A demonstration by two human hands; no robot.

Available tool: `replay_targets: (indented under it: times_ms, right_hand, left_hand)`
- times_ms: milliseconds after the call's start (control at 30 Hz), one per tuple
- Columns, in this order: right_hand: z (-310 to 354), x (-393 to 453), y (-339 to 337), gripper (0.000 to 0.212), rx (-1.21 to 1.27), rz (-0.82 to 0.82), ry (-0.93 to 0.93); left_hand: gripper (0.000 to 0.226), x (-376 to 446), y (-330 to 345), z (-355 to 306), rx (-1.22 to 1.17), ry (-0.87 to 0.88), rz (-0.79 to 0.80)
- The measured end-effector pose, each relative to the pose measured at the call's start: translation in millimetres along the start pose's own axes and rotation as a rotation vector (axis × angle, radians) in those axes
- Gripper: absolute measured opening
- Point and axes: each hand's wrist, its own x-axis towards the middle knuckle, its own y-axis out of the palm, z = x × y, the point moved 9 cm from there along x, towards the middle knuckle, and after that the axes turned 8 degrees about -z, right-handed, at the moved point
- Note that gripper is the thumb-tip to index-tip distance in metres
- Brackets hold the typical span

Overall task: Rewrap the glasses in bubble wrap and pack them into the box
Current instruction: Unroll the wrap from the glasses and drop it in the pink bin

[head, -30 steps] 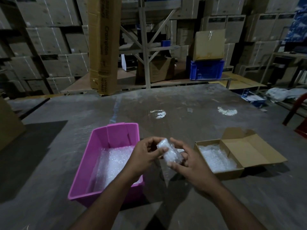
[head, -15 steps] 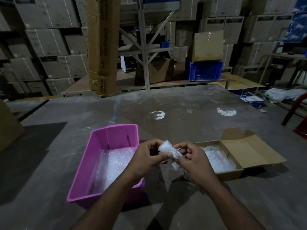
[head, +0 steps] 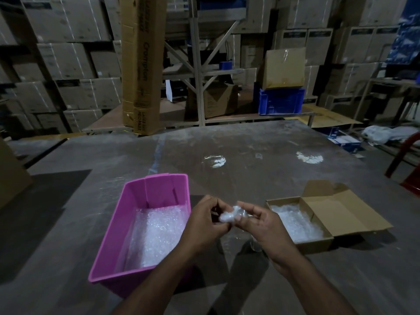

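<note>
I see both hands meeting over the grey counter [head: 250, 142], and I use the pink bin [head: 109, 242] as my landmark. The left hand [head: 204, 226] sits just to the right of the bin's right wall, fingers curled in, pinching one end of a small bubble-wrapped bundle [head: 231, 215]. The right hand [head: 263, 226] is directly right of the left one and grips the other end of that same bundle between thumb and curled fingers, so the bundle hangs in the air between the two hands, above the counter. I cannot make out the glass inside the wrap; the bundle reads only as a crumpled white lump. Inside the bin lies a sheet of bubble wrap [head: 156, 235] covering its floor. Further right of the bin, past the hands, stands an open cardboard box [head: 318, 244] with its lid flap folded out flat to the right; a layer of bubble wrap lining [head: 295, 223] fills its near compartment. Below the hands, right of the bin's near corner, I see something clear and glassy on the counter, too dim to identify. Far behind the bin stands a tall upright carton [head: 142, 64], and to its right a blue crate [head: 280, 101] sits on a low shelf with stacked cartons all around.
</note>
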Motion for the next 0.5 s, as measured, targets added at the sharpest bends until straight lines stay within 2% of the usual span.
replay_targets:
  times_ms: [100,233,300,400,500]
  right_hand:
    - [1,6,-10,0.046,-0.040,-0.036,-0.018]
    - [0,12,-15,0.054,-0.126,0.045,-0.022]
    - [2,17,-25,0.058,-0.220,0.036,-0.060]
    - [10,26,-50,0.065,-0.410,-0.071,-0.130]
    - [7,37,-69,0.066,-0.660,-0.096,-0.163]
  left_hand:
    - [0.032,-8,13,-1,-0.051,0.021,0.155]
    - [0.039,-12,18,9,-0.234,-0.118,0.204]
    - [0.041,-15,22,13,-0.250,-0.170,0.255]
    - [0.038,-17,21,23,-0.181,-0.189,0.252]
    - [0.034,-18,20,34,-0.194,-0.235,0.218]
